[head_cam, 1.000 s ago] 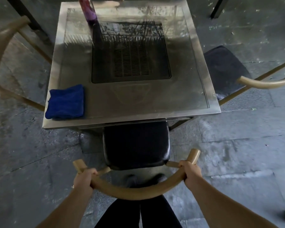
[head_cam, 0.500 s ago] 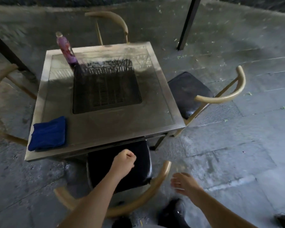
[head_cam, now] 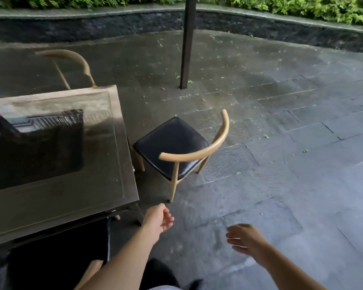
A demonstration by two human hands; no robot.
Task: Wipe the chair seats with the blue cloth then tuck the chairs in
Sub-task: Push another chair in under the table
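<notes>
1. Pulled-out chair (head_cam: 177, 147) stands beside the table (head_cam: 122, 164), ahead of both hands, backrest curving away to the right.
2. Left hand (head_cam: 158, 219), loosely open and empty, lies nearer; right hand (head_cam: 244, 237) open, empty.
3. Earlier, both gripped the near chair (head_cam: 71, 243), now tucked; the cloth has left view.

Head view, angled down over patio (head_cam: 281, 143)

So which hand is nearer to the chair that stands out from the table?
Left. The left hand is just below the chair, near its front leg. The right hand is farther off, lower right.
</notes>
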